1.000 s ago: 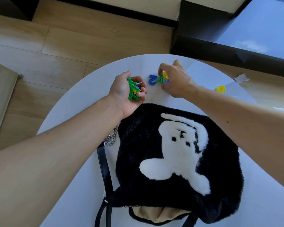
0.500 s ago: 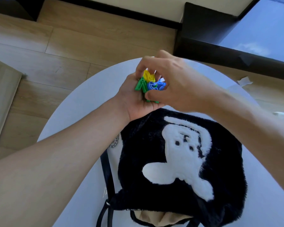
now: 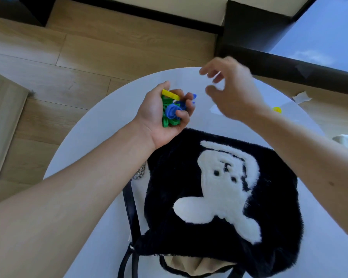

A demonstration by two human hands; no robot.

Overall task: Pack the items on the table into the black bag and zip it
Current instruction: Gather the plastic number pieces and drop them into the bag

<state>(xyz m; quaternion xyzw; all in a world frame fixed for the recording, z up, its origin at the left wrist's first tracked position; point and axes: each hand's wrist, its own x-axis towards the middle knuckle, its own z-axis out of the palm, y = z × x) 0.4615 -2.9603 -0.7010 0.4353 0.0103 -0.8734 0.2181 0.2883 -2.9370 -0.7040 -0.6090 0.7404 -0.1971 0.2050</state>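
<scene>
the left hand [image 3: 165, 115] is clenched on a bunch of green, blue and yellow plastic pieces [image 3: 170, 110], just beyond the far edge of the black bag [image 3: 219, 189] on the counter [image 3: 109, 125]. the right hand [image 3: 232, 91], blurred, hangs released and empty beyond the bag. the bunch looks overfull, so a piece may slip out on the way to the bag. a yellow piece [image 3: 277, 109] lies beyond the bag's right side. the bag's mouth [image 3: 191, 266] points toward the person, its long axis running away from them.
</scene>
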